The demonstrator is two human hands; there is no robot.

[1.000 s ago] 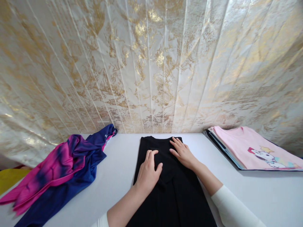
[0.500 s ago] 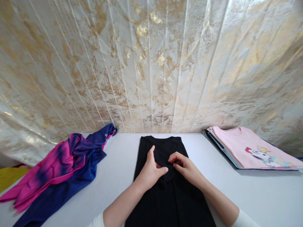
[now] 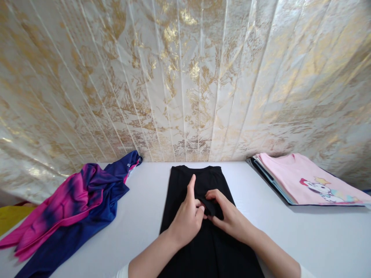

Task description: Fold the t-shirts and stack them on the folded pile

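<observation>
A: Both hands have drawn together since a second ago — then they lay flat and apart on the black garment [image 3: 203,239]; now the left hand [image 3: 187,218] and right hand [image 3: 228,218] meet at its midline.

B: Finger state?

A: Left index is extended straight toward the far collar edge, the other left fingers curled in. Right fingers [image 3: 213,195] are bent and pinch a small fold of black cloth just beside the left thumb. Reads as a shift from smoothing to gripping a tuck — my judgement only.

B: Position, axis?

A: Garment lies flat on the white table [image 3: 319,235], under both palms. Long axis runs from the wrists out past the fingertips; collar end lies beyond the fingertips, hem end runs back under the forearms.

B: Surroundings?

A: Pink-and-navy garment [image 3: 72,208] well off the left knuckles; pink shirt stack [image 3: 301,179] well off the right — neither touched.
</observation>
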